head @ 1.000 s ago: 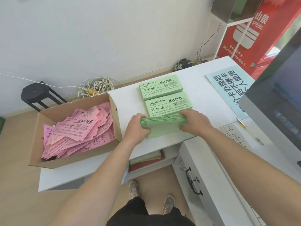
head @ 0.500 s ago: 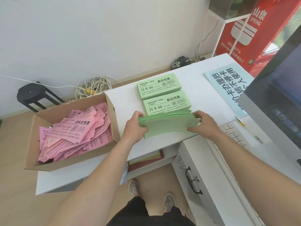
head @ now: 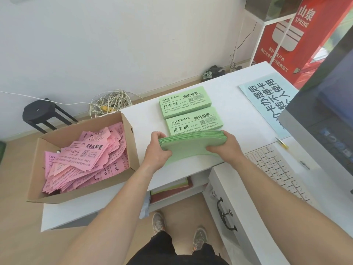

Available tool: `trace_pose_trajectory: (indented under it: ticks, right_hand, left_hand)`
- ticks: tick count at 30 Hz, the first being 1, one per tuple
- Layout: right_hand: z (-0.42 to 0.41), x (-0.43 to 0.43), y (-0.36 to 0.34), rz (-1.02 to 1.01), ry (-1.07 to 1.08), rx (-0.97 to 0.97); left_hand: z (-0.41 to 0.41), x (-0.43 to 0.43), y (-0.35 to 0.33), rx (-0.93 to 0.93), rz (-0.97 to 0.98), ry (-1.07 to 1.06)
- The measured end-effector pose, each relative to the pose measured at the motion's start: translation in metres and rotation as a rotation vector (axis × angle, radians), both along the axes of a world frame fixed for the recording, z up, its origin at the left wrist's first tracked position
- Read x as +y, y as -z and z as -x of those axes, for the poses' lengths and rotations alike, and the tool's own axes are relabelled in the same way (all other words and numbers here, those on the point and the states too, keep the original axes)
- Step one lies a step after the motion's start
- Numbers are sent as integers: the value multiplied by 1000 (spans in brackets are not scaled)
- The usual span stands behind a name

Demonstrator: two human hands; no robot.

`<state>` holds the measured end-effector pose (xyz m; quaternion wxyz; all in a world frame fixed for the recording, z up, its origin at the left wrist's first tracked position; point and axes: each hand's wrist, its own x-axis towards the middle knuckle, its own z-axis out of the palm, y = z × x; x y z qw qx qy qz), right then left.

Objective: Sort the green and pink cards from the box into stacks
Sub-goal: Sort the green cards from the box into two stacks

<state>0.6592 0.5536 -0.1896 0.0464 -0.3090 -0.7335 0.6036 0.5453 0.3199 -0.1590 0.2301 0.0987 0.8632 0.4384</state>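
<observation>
A bundle of green cards (head: 189,144) stands on its long edge on the white desk (head: 229,87), blank back toward me. My left hand (head: 157,148) grips its left end and my right hand (head: 227,147) grips its right end. Behind the bundle lie two neat green stacks, one near (head: 193,123) and one farther back (head: 184,103), both printed side up. At the left, a cardboard box (head: 131,142) holds a loose heap of pink cards (head: 86,159).
A white keyboard (head: 277,169) and a monitor (head: 324,119) sit at the right. A pale blue sign (head: 267,100) lies on the desk behind them. A black stool (head: 41,115) and a tangle of cable (head: 109,102) are on the floor beyond the box.
The green bundle was tilted and fanned half a second ago. Now both hands hold it squared up on its edge, my right hand closer in on its end.
</observation>
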Motion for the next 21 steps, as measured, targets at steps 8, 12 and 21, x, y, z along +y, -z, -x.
trace_pose_trajectory:
  ticks: [8, 12, 21]
  right_hand:
    - [0, -4, -1, -23, -31, 31]
    - [-1, 2, 4, -45, -37, 40]
    - [-4, 0, 7, -54, -38, 17]
  left_hand:
    - [-9, 7, 14, -89, -111, -129]
    - [-10, 7, 19, -87, -104, -124]
    - [-11, 8, 25, -77, -214, -194]
